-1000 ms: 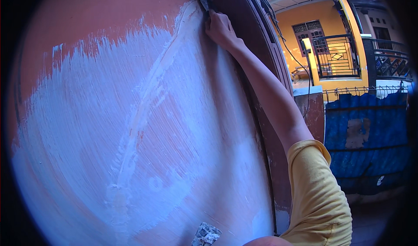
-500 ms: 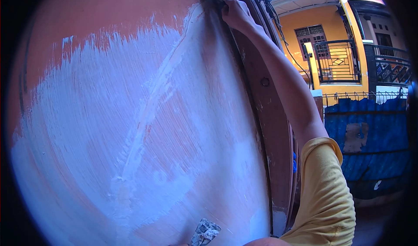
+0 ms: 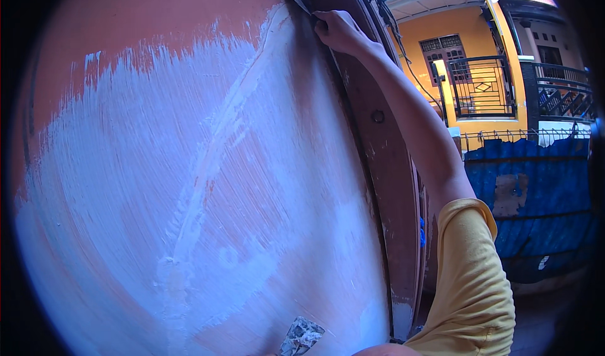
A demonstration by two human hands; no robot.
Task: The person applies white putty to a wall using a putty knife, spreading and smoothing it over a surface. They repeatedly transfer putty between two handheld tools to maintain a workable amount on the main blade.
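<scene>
At the top of the wall, my right hand [image 3: 340, 31] is closed round a putty knife, its thin dark blade [image 3: 297, 1] angled up to the left, close to the wall's right edge beside the frame. The wall [image 3: 157, 148] is orange-pink and smeared with whitish filler. A raised line of filler [image 3: 211, 154] runs down it slantwise from near the blade. At the lower edge a second putty knife [image 3: 302, 336] shows its blade, coated with grey-white filler. Only a sliver of my left hand [image 3: 272, 354] appears at its base; the fingers are mostly out of the picture.
A dark brown frame [image 3: 378, 141] borders the wall on the right, with a narrow dark gap between them. Beyond it stand a blue metal sheet fence [image 3: 535, 211] and a yellow house [image 3: 409, 40] with a black gate [image 3: 485, 88]. Cables hang near the frame's top.
The right hand and its putty knife have shifted slightly left and down, and more of the blade shows. The view has moved a little. The lower putty knife stays almost in place.
</scene>
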